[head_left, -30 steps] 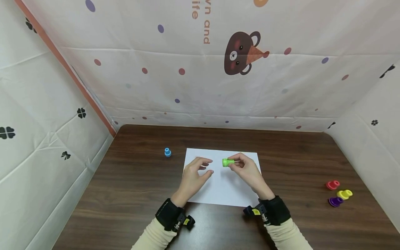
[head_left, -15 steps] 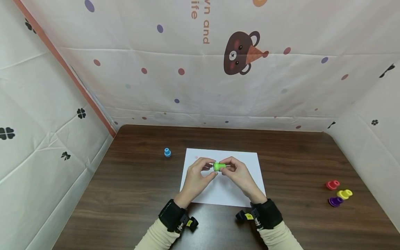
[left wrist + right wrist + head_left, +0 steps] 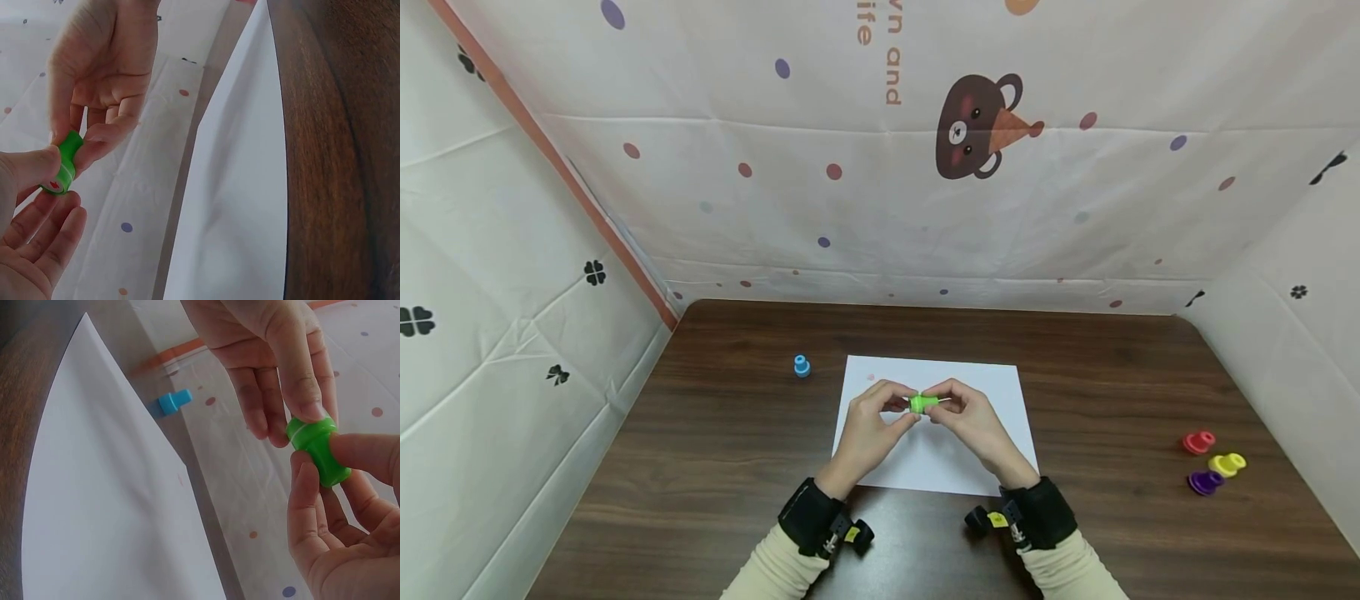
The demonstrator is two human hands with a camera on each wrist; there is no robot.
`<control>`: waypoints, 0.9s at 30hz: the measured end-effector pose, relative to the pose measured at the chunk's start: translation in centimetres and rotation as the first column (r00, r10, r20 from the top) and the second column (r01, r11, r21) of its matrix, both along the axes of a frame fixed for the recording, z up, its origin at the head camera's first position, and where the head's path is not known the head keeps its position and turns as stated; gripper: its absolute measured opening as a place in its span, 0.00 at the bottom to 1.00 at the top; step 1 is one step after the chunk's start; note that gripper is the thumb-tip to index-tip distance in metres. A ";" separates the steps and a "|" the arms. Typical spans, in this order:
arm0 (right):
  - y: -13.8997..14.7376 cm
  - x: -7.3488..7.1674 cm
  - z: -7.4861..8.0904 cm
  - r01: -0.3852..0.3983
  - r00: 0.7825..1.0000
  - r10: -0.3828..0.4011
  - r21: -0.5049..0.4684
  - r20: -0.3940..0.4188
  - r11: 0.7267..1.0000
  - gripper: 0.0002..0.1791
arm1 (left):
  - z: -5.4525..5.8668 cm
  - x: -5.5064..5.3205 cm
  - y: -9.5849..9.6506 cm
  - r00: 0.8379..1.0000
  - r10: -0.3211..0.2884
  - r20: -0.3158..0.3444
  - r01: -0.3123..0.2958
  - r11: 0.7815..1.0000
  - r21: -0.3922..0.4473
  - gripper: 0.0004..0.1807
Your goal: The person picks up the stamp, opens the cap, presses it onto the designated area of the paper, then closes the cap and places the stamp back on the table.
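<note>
Both hands hold a small green stamp [image 3: 922, 404] above a sheet of white paper [image 3: 940, 458]. My left hand [image 3: 872, 421] pinches its wide end between thumb and fingers. My right hand [image 3: 973, 421] grips the narrower handle. In the right wrist view the green stamp [image 3: 320, 450] shows a pale line round its wide part, with the left thumb pressed on that end. A small red mark shows on the end face of the stamp [image 3: 60, 178] in the left wrist view. The paper bears a faint pink print [image 3: 871, 377] near its upper left corner.
A blue stamp [image 3: 802, 366] stands left of the paper on the dark wooden table [image 3: 715, 433]. Red [image 3: 1198, 442], yellow [image 3: 1227, 465] and purple [image 3: 1206, 482] stamps sit together at the right. Patterned white cloth [image 3: 737, 225] encloses the back and sides.
The right hand has moved left with the green stamp, bringing it to the left hand. The left hand's fingers have come onto the stamp's wide end and now hold it.
</note>
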State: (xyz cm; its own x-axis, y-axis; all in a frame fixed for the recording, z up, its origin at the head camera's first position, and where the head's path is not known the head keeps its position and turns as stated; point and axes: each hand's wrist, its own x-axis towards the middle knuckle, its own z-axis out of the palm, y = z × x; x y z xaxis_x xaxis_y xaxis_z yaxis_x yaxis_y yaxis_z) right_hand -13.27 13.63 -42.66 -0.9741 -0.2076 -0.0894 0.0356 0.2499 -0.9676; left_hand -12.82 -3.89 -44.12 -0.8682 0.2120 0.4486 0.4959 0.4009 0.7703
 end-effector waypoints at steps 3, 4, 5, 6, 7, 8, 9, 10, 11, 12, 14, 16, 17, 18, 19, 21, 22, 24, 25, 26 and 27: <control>0.2 -0.1 0.0 -0.011 1.000 0.011 0.007 0.000 1.000 0.12 | 0.0 0.0 -0.3 1.000 -0.018 0.003 0.018 1.000 -0.003 0.14; 0.3 -0.1 0.0 -0.012 1.000 0.012 0.012 -0.003 1.000 0.12 | 0.1 0.0 -0.5 1.000 -0.014 0.000 0.014 1.000 -0.007 0.14; 0.4 -0.1 0.0 -0.008 1.000 0.008 0.014 -0.004 1.000 0.12 | 0.1 -0.1 -0.7 1.000 -0.010 -0.004 0.010 1.000 -0.006 0.14; 0.5 -0.1 0.0 -0.007 1.000 0.007 0.022 -0.008 1.000 0.11 | 0.1 -0.1 -0.9 1.000 -0.001 -0.008 0.001 1.000 -0.006 0.14; 0.6 -0.1 0.1 -0.003 1.000 0.004 0.030 -0.014 1.000 0.11 | 0.1 -0.2 -1.1 1.000 0.010 -0.013 -0.010 1.000 -0.006 0.14; 0.7 -0.1 0.2 0.002 1.000 -0.002 0.035 -0.016 0.999 0.11 | 0.1 -0.3 -1.3 1.000 0.023 -0.019 -0.023 1.000 -0.004 0.14; 0.8 -0.1 0.2 0.009 1.000 -0.008 0.044 -0.019 0.999 0.11 | 0.1 -0.3 -1.5 0.999 0.038 -0.024 -0.038 0.999 -0.004 0.14; 0.8 -0.2 0.3 0.013 1.000 -0.012 0.054 -0.021 0.998 0.11 | 0.1 -0.4 -1.7 0.998 0.049 -0.030 -0.050 0.999 -0.002 0.14; 0.9 -0.2 0.3 0.015 1.000 -0.014 0.061 -0.021 0.998 0.11 | 0.1 -0.4 -1.9 0.998 0.054 -0.034 -0.054 0.999 0.003 0.15; 0.9 -0.2 0.4 0.014 1.000 -0.012 0.069 -0.023 0.998 0.11 | 0.1 -0.4 -2.0 0.998 0.059 -0.038 -0.059 0.998 0.002 0.15; 0.9 -0.3 0.4 0.018 1.000 -0.017 0.070 -0.019 0.997 0.12 | 0.0 -0.5 -2.2 0.997 0.061 -0.045 -0.061 0.998 -0.002 0.15; 0.9 -0.3 0.4 0.021 1.000 -0.020 0.070 -0.018 0.997 0.12 | -0.1 -0.5 -2.4 0.997 0.061 -0.049 -0.062 0.998 -0.003 0.15; 0.9 -0.4 0.4 0.020 1.000 -0.019 0.068 -0.019 0.997 0.12 | -0.1 -0.5 -2.5 0.997 0.065 -0.049 -0.065 0.998 -0.004 0.15; 0.8 -0.4 0.3 0.023 1.000 -0.022 0.071 -0.021 0.997 0.13 | -0.2 -0.4 -2.6 0.996 0.070 -0.049 -0.070 0.998 -0.004 0.15; 0.8 -0.5 0.3 0.027 0.999 -0.025 0.078 -0.026 0.997 0.13 | -0.2 -0.4 -2.7 0.996 0.076 -0.049 -0.077 0.997 -0.003 0.15; 0.8 -0.6 0.3 0.038 0.999 -0.034 0.105 -0.041 0.994 0.13 | -0.2 -0.4 -3.0 0.995 0.093 -0.042 -0.093 0.996 0.003 0.15; 0.8 -0.7 0.3 0.045 0.998 -0.039 0.121 -0.049 0.992 0.13 | -0.3 -0.4 -3.1 0.994 0.103 -0.041 -0.103 0.995 0.004 0.15; 0.7 -0.9 0.3 0.062 0.996 -0.049 0.165 -0.079 0.984 0.12 | -0.3 -0.4 -3.5 0.993 0.117 -0.030 -0.117 0.993 0.008 0.15; 0.7 -1.1 0.2 0.069 0.994 -0.051 0.191 -0.099 0.979 0.12 | -0.3 -0.3 -3.7 0.992 0.124 -0.026 -0.124 0.992 0.011 0.15; 0.6 -1.3 0.2 0.075 0.991 -0.049 0.220 -0.122 0.973 0.11 | -0.3 -0.3 -3.8 0.991 0.131 -0.020 -0.131 0.991 0.014 0.15; 0.6 -1.5 0.2 0.081 0.988 -0.044 0.250 -0.150 0.965 0.11 | -0.3 -0.3 -4.0 0.990 0.137 -0.018 -0.137 0.990 0.016 0.15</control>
